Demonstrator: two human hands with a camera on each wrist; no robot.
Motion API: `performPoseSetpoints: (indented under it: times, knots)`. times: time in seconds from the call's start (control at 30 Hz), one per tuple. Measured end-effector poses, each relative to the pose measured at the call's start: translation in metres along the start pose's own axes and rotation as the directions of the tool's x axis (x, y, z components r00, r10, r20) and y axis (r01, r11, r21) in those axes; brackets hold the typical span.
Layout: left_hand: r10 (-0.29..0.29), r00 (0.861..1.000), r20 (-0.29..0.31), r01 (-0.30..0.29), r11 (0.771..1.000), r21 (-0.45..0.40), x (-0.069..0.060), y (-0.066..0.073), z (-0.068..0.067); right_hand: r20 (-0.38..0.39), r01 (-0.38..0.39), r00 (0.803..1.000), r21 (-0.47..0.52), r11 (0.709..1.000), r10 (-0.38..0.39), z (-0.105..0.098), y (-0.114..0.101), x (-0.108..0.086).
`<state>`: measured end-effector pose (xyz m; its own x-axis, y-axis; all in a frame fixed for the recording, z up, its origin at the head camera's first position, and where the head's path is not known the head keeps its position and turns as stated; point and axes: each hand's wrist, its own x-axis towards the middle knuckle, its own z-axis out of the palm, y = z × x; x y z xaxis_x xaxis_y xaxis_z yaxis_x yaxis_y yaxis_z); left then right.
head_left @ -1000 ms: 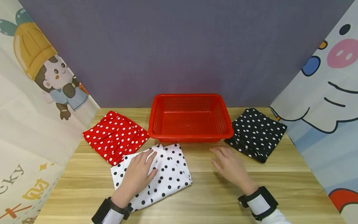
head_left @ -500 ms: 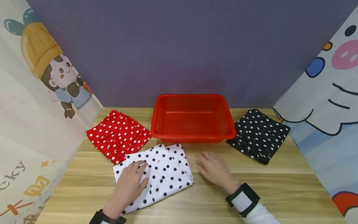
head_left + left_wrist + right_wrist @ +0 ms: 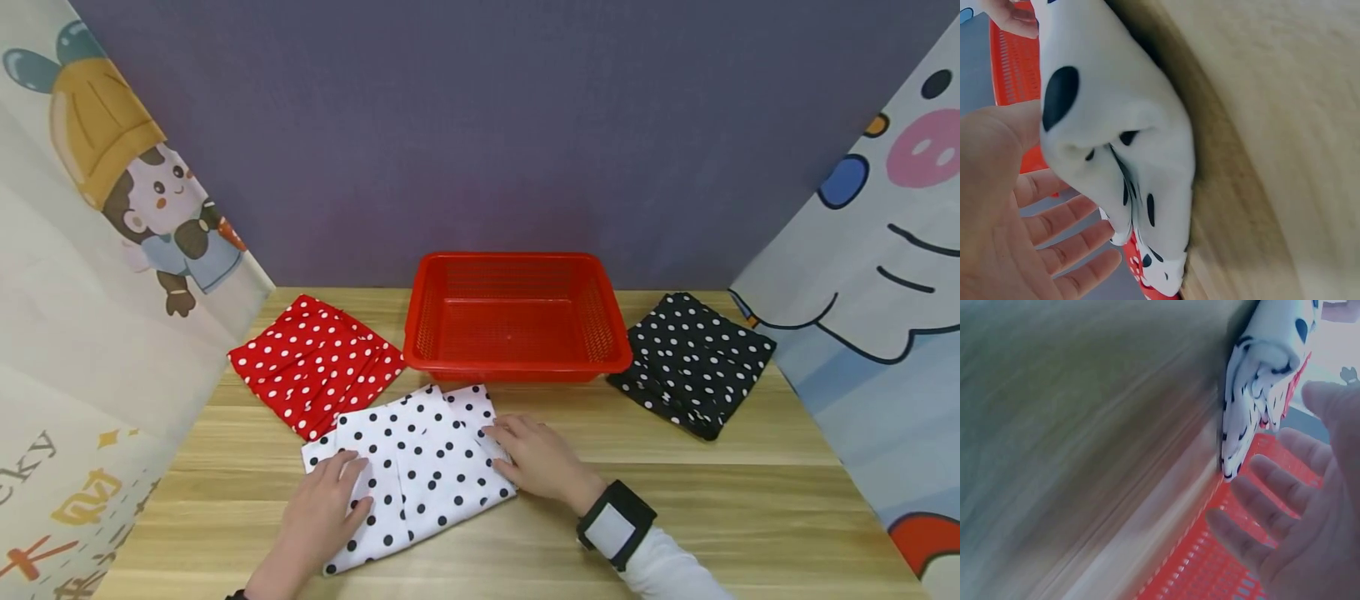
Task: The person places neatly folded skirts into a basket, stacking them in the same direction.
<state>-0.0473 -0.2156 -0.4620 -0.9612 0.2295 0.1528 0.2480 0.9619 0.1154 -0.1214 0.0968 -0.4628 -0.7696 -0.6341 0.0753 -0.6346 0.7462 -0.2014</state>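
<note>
A folded white cloth with black dots [image 3: 431, 467] lies on the wooden table. My left hand [image 3: 318, 504] is at its left edge, fingers loosely spread; the left wrist view shows the left fingers [image 3: 1066, 219] relaxed beside the folded layers, pinching nothing. On the opposite side, my right hand [image 3: 543, 462] has its fingertips over the right edge of the cloth. From the right wrist view, the right fingers [image 3: 1272, 494] are apart and loosely bent, close to the cloth's folded end. Whether those fingertips touch the fabric cannot be made out.
Behind the white cloth stands a red plastic basket [image 3: 510, 367] with nothing in it. A folded red cloth with white dots [image 3: 318, 362] lies to the left, its corner meeting the white cloth. At right is a black dotted cloth [image 3: 693, 362], beside the basket. A grey wall [image 3: 495, 142] rises behind.
My right hand has come left across the table to the right edge of the white cloth. My left hand has slid back toward the cloth's near left edge. The cloths and basket stay put.
</note>
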Motion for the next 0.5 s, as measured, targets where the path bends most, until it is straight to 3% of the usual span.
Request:
performPoseSetpoints:
  times: [0.2, 0.5]
  knots:
    - [-0.003, 0.999, 0.040, 0.002, 1.000, 0.009, -0.003, -0.002, 0.001, 0.069, 0.050, 0.996, 0.017, 0.999, -0.051, 0.001, -0.008, 0.004]
    - [-0.017, 0.994, 0.112, 0.014, 1.000, 0.021, -0.004, 0.003, 0.008, 0.156, 0.015, 0.988, 0.020, 1.000, -0.018, 0.007, -0.011, 0.003]
